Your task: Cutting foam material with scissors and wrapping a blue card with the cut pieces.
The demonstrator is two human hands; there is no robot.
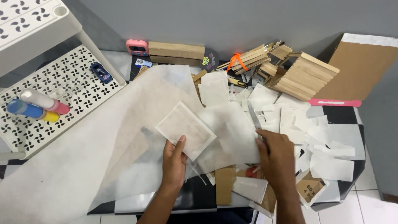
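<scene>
Scissors [253,117] sit gripped in the right hand [277,154], blades pointing to twelve o'clock over the white sheet [103,141]. At nine o'clock from it, the left hand [174,159] pinches a cut square pouch [185,130]. Cutting looks paused; I'd judge the next snip needs fabric fed squarely between the blades.

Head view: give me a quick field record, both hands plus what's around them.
left hand: holds a square pouch of white fabric by its lower edge, thumb on top
right hand: grips scissors, blades pointing away, over the cut pieces
under hands: large white fabric sheet
right side: pile of cut white squares
far edge: wooden stick bundle, stick ramp, pink timer
left: white perforated shelf with paint tubes and toy car
</scene>
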